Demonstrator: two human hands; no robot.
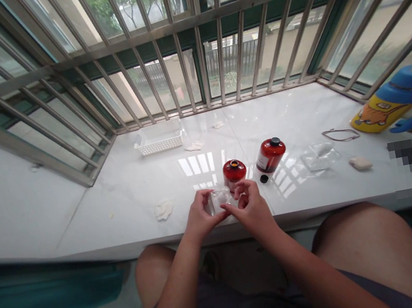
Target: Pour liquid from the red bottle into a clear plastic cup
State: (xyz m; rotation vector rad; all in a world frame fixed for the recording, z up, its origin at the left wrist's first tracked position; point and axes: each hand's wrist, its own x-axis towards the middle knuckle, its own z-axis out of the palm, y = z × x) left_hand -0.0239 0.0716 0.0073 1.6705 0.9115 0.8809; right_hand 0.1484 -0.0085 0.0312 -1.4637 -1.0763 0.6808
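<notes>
Both hands meet over the near edge of a white marble sill (124, 189). My left hand (199, 213) and my right hand (250, 207) together hold a small clear plastic packet (219, 198) between their fingertips. Just behind the hands stands a red-brown bottle (233, 171) with its mouth uncapped. A second red-brown bottle (270, 155) with a black cap stands to its right, and a small black cap (263, 179) lies at its foot.
A white plastic basket (159, 137) sits at the back left below the window bars (188, 51). Crumpled white wads (163, 209) (194, 146) lie on the sill. At the right are a clear lid (320, 156), a wire loop (340, 135), a white lump (361, 163), a yellow-blue bottle (396, 102).
</notes>
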